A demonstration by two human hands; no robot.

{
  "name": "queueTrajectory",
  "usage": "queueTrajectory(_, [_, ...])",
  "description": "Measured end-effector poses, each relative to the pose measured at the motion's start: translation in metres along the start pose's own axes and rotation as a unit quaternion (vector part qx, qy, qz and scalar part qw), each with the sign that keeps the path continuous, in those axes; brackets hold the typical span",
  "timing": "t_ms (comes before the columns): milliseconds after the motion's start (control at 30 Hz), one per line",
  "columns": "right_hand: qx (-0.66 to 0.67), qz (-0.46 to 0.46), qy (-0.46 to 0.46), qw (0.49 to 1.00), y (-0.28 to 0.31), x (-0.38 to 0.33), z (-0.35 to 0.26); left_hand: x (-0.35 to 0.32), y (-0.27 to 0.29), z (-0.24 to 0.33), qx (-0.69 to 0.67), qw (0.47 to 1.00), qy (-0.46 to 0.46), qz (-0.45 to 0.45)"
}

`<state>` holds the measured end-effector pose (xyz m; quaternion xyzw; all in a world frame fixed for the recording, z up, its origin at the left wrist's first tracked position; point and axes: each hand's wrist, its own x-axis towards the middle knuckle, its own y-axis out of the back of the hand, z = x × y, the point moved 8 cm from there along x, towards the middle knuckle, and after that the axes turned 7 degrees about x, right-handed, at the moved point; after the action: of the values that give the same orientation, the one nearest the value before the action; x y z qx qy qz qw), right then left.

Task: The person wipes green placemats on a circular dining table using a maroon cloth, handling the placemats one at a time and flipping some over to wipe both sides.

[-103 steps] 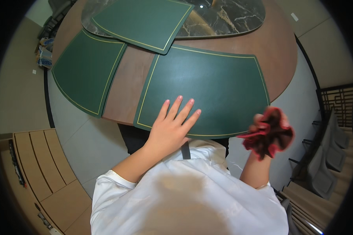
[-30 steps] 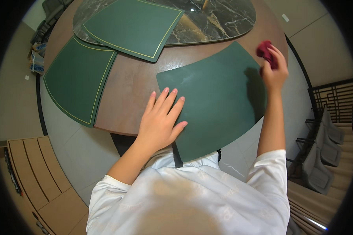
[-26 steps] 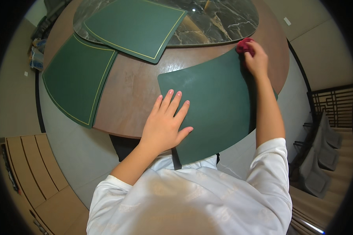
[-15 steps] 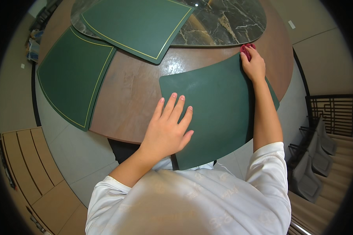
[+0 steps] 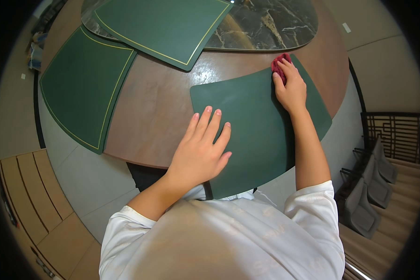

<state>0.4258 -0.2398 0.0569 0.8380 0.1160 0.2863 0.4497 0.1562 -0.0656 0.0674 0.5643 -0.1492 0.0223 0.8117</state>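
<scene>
A plain green placemat (image 5: pixel 252 126) with curved edges lies in front of me at the near edge of the round wooden table (image 5: pixel 144 116). My left hand (image 5: pixel 200 149) rests flat on its left part, fingers spread. At the mat's far edge, toward the right corner, my right hand (image 5: pixel 291 86) presses down on a crumpled dark red cloth (image 5: pixel 280 66). The fingers curl over the cloth and hide part of it.
Two more green placemats with gold border lines lie to the left: one (image 5: pixel 86 88) on the wood, another (image 5: pixel 163 30) partly over the dark marbled turntable (image 5: pixel 266 28). Grey chairs (image 5: pixel 361 217) stand at the right, a wooden cabinet (image 5: pixel 37 196) at the left.
My right hand has slid the red cloth a little to the left along the mat's far edge, uncovering the right corner. My left hand stays in place on the mat.
</scene>
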Motion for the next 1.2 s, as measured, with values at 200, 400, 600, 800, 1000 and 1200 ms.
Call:
queueTrajectory(200, [0.019,-0.003,0.075,0.997,-0.010,-0.025,-0.052,-0.006,0.005,-0.008,0.023,0.993,0.091,0.070])
queueTrajectory(400, [0.050,-0.039,0.135,0.989,-0.026,-0.052,-0.122,-0.019,0.004,-0.002,0.072,0.982,0.059,0.165])
queueTrajectory(600, [0.140,-0.094,0.199,0.965,-0.051,-0.071,-0.200,-0.021,0.009,0.000,0.058,0.979,0.056,0.189])
queueTrajectory(800, [0.163,-0.118,0.264,0.943,-0.070,-0.074,-0.217,-0.033,0.007,0.007,0.044,0.975,0.003,0.217])
queueTrajectory(1000, [0.176,-0.124,0.221,0.951,-0.066,-0.072,-0.217,-0.042,0.000,0.025,0.074,0.980,-0.063,0.176])
queueTrajectory(1200, [0.147,-0.121,0.205,0.960,-0.068,-0.070,-0.216,-0.054,-0.016,0.028,0.149,0.979,-0.035,0.138])
